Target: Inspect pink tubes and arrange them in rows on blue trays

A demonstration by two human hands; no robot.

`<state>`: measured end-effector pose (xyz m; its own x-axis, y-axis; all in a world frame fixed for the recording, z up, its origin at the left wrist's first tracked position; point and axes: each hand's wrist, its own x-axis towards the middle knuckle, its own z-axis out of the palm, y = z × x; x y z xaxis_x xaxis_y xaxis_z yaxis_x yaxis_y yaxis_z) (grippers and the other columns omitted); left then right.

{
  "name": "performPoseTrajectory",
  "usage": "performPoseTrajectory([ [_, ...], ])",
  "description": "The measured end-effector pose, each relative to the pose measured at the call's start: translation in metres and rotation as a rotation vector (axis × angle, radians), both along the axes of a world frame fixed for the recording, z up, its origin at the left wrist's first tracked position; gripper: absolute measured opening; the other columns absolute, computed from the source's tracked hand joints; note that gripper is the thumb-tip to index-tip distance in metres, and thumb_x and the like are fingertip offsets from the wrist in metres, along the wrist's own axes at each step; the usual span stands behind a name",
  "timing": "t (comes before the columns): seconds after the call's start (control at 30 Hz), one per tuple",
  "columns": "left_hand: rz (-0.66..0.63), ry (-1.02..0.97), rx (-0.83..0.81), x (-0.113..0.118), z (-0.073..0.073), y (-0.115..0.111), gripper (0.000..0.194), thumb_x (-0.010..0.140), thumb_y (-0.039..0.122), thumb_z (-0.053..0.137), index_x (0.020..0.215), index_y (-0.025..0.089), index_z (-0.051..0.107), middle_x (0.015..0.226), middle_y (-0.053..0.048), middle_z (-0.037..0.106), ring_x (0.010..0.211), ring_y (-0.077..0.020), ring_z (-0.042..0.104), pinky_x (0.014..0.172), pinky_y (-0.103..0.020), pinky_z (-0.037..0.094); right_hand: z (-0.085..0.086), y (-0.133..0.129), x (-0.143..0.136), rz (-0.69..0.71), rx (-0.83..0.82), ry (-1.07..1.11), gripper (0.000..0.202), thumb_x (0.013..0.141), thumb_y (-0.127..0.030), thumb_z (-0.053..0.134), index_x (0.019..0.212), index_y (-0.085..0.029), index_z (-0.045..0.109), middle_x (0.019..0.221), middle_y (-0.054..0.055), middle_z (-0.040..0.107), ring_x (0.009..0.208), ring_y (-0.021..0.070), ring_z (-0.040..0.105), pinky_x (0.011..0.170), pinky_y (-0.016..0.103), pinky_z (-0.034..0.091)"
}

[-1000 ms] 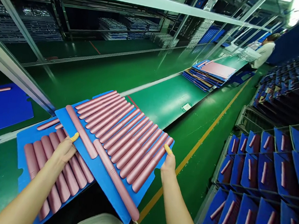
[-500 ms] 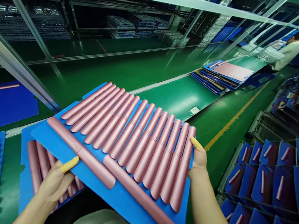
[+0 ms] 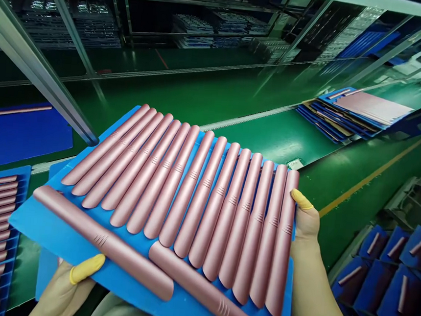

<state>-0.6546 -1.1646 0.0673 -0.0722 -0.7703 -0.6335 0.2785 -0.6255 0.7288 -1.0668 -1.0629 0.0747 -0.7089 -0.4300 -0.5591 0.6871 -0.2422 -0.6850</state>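
Green bench (image 3: 267,133) past the fingers; left hand (image 3: 70,283) and right hand (image 3: 306,223) grip the blue board (image 3: 186,308). Keep it level so the pink strips (image 3: 220,193) between thumbs don't slide.

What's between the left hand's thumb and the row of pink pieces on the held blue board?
One pink piece lies crosswise on the blue board between left hand and row. Shows in the head view.

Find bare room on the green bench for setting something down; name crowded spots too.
Bare: the green bench between the held board and the far board stack, along the pale rail; a narrow strip right of the lower-left board. Crowded: the held board and lower-left board, both lined with pink rods.
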Motion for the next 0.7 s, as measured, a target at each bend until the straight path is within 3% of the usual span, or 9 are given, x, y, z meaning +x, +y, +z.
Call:
performPoseTrajectory([
  [0.2,0.063,-0.002,0.013,-0.004,0.007,0.013,0.094,0.048,0.03,0.085,0.131,0.045,0.043,0.126,0.005,0.06,0.128,-0.035,0.039,0.097,-0.05,0.044,0.007,-0.02,-0.01,0.038,-0.02,0.098,0.028,0.078,-0.02,0.052,0.099,-0.013,0.067,0.087,0.01,0.072,0.088,0.0254,0.067,0.088,0.044,0.052],
  [0.33,0.105,0.048,0.016,0.0,-0.005,0.02,0.099,0.045,0.022,0.085,0.132,0.042,0.042,0.119,0.003,0.065,0.125,-0.0337,0.044,0.099,-0.047,0.045,0.012,-0.033,-0.018,0.001,0.014,0.064,0.028,0.076,-0.015,0.049,0.097,-0.015,0.068,0.091,0.009,0.072,0.088,0.0247,0.067,0.087,0.044,0.053],
  [0.47,0.066,0.075,0.022,0.001,-0.014,0.027,0.097,0.046,0.023,0.085,0.132,0.036,0.045,0.118,-0.001,0.065,0.118,-0.0351,0.051,0.098,-0.046,0.046,0.012,-0.04,-0.022,0.028,0.052,0.061,0.027,0.074,-0.016,0.052,0.094,-0.02,0.069,0.1,0.01,0.07,0.092,0.0263,0.066,0.086,0.047,0.054],
  [0.7,-0.02,0.231,0.038,-0.015,0.004,0.04,0.083,0.054,0.03,0.083,0.131,0.031,0.049,0.116,-0.004,0.066,0.12,-0.0349,0.049,0.101,-0.047,0.043,0.01,-0.037,-0.032,0.029,0.09,0.036,0.031,0.071,-0.017,0.057,0.097,-0.03,0.069,0.119,0.005,0.062,0.102,0.0264,0.062,0.091,0.049,0.052],
])
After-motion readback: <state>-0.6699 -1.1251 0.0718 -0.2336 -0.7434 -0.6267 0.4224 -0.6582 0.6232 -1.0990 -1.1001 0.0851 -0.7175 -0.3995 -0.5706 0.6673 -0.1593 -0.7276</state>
